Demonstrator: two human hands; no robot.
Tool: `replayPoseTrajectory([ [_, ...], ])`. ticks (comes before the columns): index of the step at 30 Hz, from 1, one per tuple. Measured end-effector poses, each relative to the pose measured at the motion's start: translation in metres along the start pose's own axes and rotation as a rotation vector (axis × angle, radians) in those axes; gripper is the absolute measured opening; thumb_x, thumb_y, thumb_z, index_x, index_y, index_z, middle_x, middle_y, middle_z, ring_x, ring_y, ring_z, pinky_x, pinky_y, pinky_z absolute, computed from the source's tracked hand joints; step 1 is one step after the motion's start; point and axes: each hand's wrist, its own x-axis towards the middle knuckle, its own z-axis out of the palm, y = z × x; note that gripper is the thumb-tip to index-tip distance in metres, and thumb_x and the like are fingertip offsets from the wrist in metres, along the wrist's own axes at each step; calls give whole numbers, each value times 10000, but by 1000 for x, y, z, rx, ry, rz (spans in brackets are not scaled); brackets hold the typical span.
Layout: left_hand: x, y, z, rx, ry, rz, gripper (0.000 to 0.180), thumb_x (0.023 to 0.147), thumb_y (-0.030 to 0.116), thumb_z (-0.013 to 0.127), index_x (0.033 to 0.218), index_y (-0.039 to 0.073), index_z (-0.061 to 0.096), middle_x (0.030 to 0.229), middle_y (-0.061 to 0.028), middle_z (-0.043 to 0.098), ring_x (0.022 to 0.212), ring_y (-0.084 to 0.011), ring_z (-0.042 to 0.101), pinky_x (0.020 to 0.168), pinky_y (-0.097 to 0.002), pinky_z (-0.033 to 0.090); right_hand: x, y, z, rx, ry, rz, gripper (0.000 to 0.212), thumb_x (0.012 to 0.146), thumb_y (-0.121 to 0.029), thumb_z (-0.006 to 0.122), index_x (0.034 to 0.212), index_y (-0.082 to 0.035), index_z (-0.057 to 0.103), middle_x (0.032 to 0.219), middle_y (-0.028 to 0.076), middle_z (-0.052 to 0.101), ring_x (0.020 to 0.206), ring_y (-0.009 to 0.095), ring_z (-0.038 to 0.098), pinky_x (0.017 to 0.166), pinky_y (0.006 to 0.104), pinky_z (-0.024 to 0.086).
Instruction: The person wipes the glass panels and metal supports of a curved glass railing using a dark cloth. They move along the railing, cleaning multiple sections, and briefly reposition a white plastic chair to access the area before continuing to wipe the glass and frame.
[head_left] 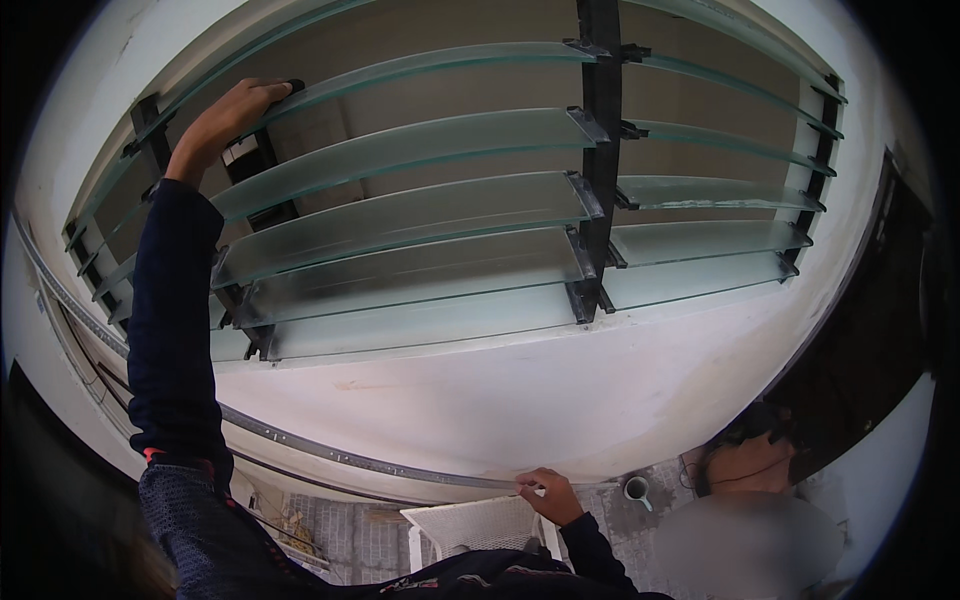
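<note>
Greenish glass louvre slats [400, 155] in the head view, tilted in rows either side of a black upright [600, 130]. Holds the left hand [245, 108] up among the upper-left ones, fingers bent by a small dark piece [296, 86]; cannot tell whether grasping it. Has the right hand [548, 497] low, near a metal rail [335, 453] and white chair [480, 525], thumb and fingertips drawn together; cannot tell whether pinching anything.

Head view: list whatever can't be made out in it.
All in the head view:
Left hand: its hold on the black piece, masked by its own fingers.
Glass slats: stretches behind the left sleeve.
Metal strip: whether the right hand pinches its end; too small.
White chair: near part, behind the person's body.
Lower right: whatever the grey blur covers.
</note>
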Motion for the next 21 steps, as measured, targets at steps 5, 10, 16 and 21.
replayPoseTrajectory([
  [5,37,80,40,34,-102,232,511,991,409,359,1332,83,557,1353,-134,509,1254,-282,480,1069,-351,351,4,-10,1,7,34,-73,189,838,-195,687,953,-46,705,920,121,690,898,291,639,805,382,501],
  [10,65,172,91,15,-97,376,513,980,414,356,1234,52,617,1230,-167,586,1160,-310,541,972,-403,419,-11,-16,-2,10,63,-16,182,838,-189,690,949,-46,704,918,124,688,894,299,637,801,384,498],
  [16,80,227,124,-3,123,556,268,881,124,515,1026,-16,690,965,-256,661,881,-357,655,797,-406,507,-39,-8,-3,-72,141,13,194,838,-201,700,954,-46,703,915,123,688,870,282,642,768,374,508],
  [21,80,177,99,-487,-56,599,284,856,135,574,1055,-36,684,912,-293,664,827,-361,669,752,-399,518,-54,-2,3,-39,199,93,194,839,-206,704,951,-47,702,923,125,687,861,275,650,739,376,519],
])
